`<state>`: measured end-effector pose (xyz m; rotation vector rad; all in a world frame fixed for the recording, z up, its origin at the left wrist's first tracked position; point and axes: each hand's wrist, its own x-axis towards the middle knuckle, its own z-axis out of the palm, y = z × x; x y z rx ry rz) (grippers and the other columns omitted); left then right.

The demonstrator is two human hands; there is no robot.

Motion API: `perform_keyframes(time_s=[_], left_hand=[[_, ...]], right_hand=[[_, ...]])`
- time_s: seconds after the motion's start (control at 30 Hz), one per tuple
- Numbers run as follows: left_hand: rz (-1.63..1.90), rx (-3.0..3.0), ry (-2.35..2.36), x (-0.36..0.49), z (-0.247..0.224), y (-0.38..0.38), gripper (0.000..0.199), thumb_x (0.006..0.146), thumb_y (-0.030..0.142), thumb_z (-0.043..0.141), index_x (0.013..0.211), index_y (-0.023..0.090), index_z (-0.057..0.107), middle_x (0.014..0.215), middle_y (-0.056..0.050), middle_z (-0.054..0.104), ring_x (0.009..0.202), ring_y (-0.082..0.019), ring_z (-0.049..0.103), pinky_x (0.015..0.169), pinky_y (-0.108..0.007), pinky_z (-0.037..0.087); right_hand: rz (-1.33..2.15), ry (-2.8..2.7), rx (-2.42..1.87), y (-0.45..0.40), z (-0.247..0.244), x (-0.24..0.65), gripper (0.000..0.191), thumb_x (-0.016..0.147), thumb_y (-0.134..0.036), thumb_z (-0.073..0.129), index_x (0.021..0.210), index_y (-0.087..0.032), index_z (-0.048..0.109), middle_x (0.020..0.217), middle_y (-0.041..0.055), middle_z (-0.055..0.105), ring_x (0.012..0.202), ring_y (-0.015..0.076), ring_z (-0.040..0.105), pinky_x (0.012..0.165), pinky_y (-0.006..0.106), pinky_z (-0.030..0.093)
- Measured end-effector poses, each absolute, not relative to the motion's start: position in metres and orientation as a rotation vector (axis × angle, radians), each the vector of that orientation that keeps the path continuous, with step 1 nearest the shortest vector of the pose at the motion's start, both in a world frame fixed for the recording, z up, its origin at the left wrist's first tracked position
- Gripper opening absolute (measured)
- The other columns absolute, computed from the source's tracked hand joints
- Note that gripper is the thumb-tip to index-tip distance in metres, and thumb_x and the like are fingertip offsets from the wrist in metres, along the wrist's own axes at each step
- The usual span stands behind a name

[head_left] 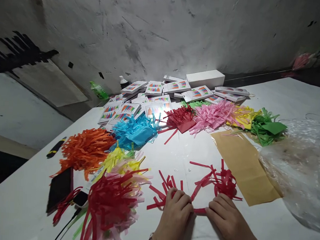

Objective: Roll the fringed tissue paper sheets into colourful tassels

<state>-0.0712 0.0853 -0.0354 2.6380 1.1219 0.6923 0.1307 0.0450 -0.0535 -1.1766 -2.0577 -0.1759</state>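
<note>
1. Left hand (176,208) and right hand (226,215) are pinching the red tassel (199,211), down front on the table (23,206).
2. Fringe pile's (112,199) crowding the left.
3. Brown paper (244,168) and plastic (302,174) are hogging the right.

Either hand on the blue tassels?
No, the left hand and right hand both grip the red tassel, while the blue tassels lie farther back, apart from both.

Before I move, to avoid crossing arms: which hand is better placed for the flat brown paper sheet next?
Right hand, likely: nearer the flat brown paper sheet; the left hand is farther across.
</note>
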Motion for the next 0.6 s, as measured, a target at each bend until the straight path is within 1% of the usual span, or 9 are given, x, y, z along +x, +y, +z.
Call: perform_keyframes(time_s=[0.07,0.13,0.3,0.4,0.47,0.53,0.6], left_hand=[[0.676,2.621,1.115,-0.075,-0.036,0.086,0.015,0.090,0.018,0.064,0.076,0.023,0.062,0.080,0.004,0.070,0.082,-0.017,0.056,0.091,-0.041,0.037],[0.638,2.625,1.103,-0.077,-0.036,0.086,0.013,0.089,0.018,0.066,0.078,0.024,0.063,0.079,0.005,0.069,0.081,-0.017,0.055,0.089,-0.041,0.037],[0.485,2.613,1.204,-0.072,-0.035,0.082,0.012,0.086,0.013,0.065,0.081,0.024,0.063,0.086,0.003,0.069,0.086,-0.019,0.056,0.091,-0.043,0.035],[0.431,2.576,1.351,-0.063,-0.033,0.082,0.010,0.085,0.015,0.063,0.079,0.023,0.061,0.084,0.001,0.067,0.083,-0.021,0.055,0.087,-0.045,0.036],[0.402,2.566,1.427,-0.059,-0.033,0.083,0.011,0.083,0.014,0.063,0.078,0.023,0.061,0.083,0.001,0.067,0.082,-0.021,0.055,0.086,-0.045,0.036],[0.436,2.617,1.400,-0.057,-0.034,0.085,0.014,0.081,0.010,0.065,0.078,0.023,0.061,0.083,0.001,0.066,0.082,-0.021,0.055,0.089,-0.046,0.035],[0.478,2.727,1.243,-0.057,-0.036,0.086,0.014,0.081,0.011,0.068,0.079,0.023,0.061,0.085,0.002,0.067,0.084,-0.020,0.055,0.094,-0.046,0.032]], right_hand=[[-0.178,-1.999,-1.168,0.039,-0.056,0.145,0.035,0.087,-0.004,0.039,0.090,-0.024,0.068,0.075,0.0005,0.072,0.075,0.0199,0.067,0.085,0.039,0.057],[-0.183,-1.966,-1.193,0.034,-0.060,0.152,0.035,0.088,-0.005,0.040,0.092,-0.025,0.069,0.079,0.0000,0.075,0.081,0.0206,0.070,0.089,0.040,0.056],[-0.113,-1.869,-1.388,0.028,-0.064,0.141,0.025,0.090,-0.011,0.048,0.084,-0.027,0.066,0.079,-0.0020,0.074,0.082,0.0203,0.069,0.094,0.045,0.051],[-0.075,-1.777,-1.515,0.029,-0.064,0.131,0.022,0.090,-0.015,0.048,0.079,-0.027,0.063,0.076,-0.0022,0.070,0.079,0.0213,0.067,0.093,0.048,0.047],[-0.073,-1.728,-1.588,0.030,-0.064,0.130,0.020,0.090,-0.017,0.049,0.077,-0.027,0.061,0.079,-0.0013,0.070,0.082,0.0228,0.067,0.094,0.050,0.044],[-0.073,-1.717,-1.627,0.031,-0.063,0.131,0.020,0.089,-0.017,0.048,0.079,-0.027,0.061,0.085,-0.0005,0.071,0.087,0.0233,0.068,0.098,0.051,0.041],[-0.087,-1.785,-1.566,0.032,-0.063,0.134,0.024,0.087,-0.011,0.045,0.081,-0.027,0.063,0.085,-0.0014,0.071,0.086,0.0216,0.067,0.101,0.049,0.040]])
